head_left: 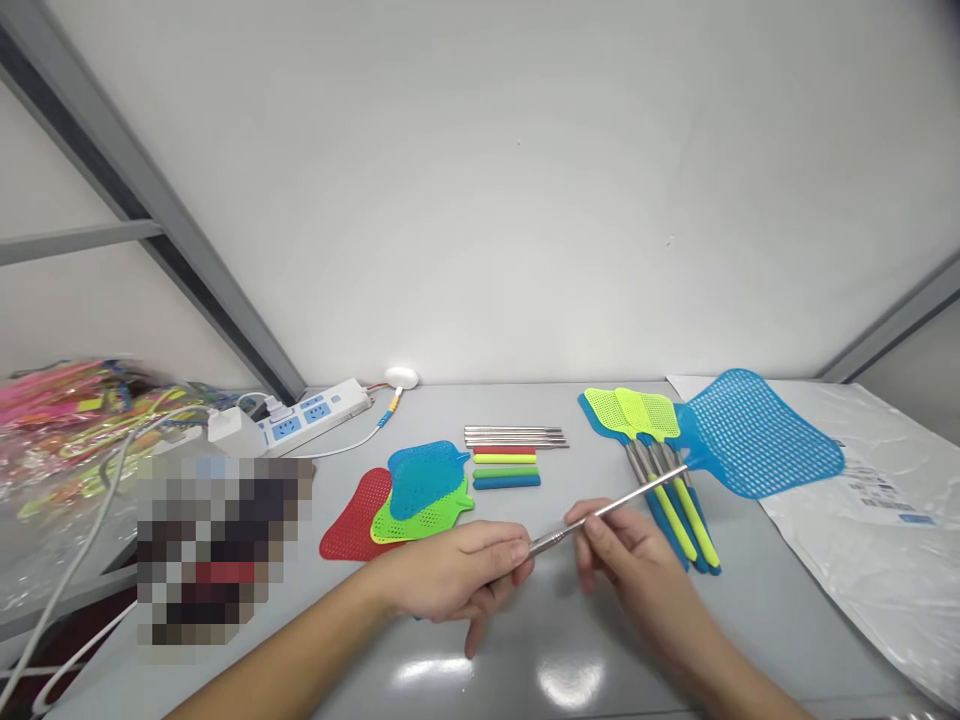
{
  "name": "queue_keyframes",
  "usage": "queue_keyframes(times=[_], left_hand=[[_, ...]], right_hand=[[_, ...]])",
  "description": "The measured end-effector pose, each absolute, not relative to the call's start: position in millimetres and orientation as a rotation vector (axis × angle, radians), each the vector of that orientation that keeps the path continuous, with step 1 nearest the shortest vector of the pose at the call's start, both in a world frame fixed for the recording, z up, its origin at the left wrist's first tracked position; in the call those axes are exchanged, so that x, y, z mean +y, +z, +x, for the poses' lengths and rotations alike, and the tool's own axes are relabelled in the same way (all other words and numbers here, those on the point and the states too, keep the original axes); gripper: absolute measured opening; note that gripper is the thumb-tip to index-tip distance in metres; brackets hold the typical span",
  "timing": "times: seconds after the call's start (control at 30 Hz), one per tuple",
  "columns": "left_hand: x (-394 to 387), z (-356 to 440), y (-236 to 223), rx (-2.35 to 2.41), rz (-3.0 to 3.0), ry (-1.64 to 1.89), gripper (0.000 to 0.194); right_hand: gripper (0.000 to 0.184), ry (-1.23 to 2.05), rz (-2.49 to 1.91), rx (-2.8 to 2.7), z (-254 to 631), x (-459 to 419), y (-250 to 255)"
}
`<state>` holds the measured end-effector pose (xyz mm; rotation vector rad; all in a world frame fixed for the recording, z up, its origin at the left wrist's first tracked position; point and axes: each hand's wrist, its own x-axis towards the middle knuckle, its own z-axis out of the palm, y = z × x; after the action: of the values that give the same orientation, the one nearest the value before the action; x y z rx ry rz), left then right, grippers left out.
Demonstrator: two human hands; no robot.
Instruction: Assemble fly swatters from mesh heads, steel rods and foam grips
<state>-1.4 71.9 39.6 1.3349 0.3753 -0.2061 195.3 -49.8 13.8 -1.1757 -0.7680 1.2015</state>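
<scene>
A fly swatter with a blue mesh head (765, 435) and a thin telescopic metal rod (637, 493) is held slanting above the table. My left hand (465, 568) is closed around the rod's thicker end. Thumb and fingers of my right hand (626, 555) pinch the rod further along, toward the head. Behind my hands lie several bare metal rods (516, 437) and several coloured handles (506, 474). Loose mesh heads, including a red one (352, 520), a blue one (427, 480) and a green one (427, 518), overlap beyond my left hand.
Several fly swatters with handles (675, 505) lie together at the right, partly behind the held rod. A white plastic package (885, 500) covers the table's right side. At the left are a power strip (315, 412), white cables, a pixelated object (225, 550) and bagged colourful items (82, 450).
</scene>
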Motion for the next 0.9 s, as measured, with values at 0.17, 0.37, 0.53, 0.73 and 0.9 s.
queue_keyframes(times=[0.17, 0.37, 0.53, 0.73, 0.9], left_hand=[[66.0, 2.8, 42.7, 0.374, 1.398, -0.212, 0.038], [71.3, -8.6, 71.2, 0.416, 1.739, -0.246, 0.04], [87.6, -36.8, 96.9, 0.538, 2.012, -0.289, 0.038], [73.1, -54.8, 120.6, 0.605, 2.212, -0.231, 0.034], [45.5, -47.4, 127.2, 0.618, 2.322, -0.148, 0.032]], right_hand=[[0.029, 1.119, -1.224, -0.857, 183.2, -51.7, 15.2], [0.024, 0.895, -1.214, -0.663, 227.6, -69.2, 34.3], [0.018, 0.675, -1.068, -0.433, 313.6, -84.0, 50.6], [0.011, 0.595, -0.973, -0.322, 334.9, -96.9, 59.2], [0.022, 0.754, -1.026, -0.434, 265.0, -94.0, 55.2]])
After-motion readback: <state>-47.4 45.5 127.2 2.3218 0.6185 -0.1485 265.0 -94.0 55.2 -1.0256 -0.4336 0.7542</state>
